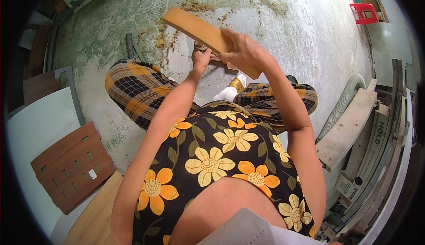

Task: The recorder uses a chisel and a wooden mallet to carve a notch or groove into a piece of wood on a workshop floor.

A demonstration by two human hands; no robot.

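A long orange-brown wooden board (195, 27) is held tilted above the floor between my knees. My right hand (248, 54) is closed around its near part, thumb on one side. Just under the board's lower edge is my left hand (202, 61), its fingers curled about a small brownish thing that the board and fingers partly hide. Below my right hand, a light brown block-like piece (232, 66) shows in part. My foot, in a white sock and a slipper with a gold strap (238, 84), rests close by.
Brown crumbs and shavings (195, 4) lie scattered on the scuffed concrete floor. A dark strip (129, 46) lies beyond my left knee. A brown slotted panel (71, 167) leans at left. At right are a grey hose (343, 103), a wooden beam (347, 130) and a red stool (364, 14).
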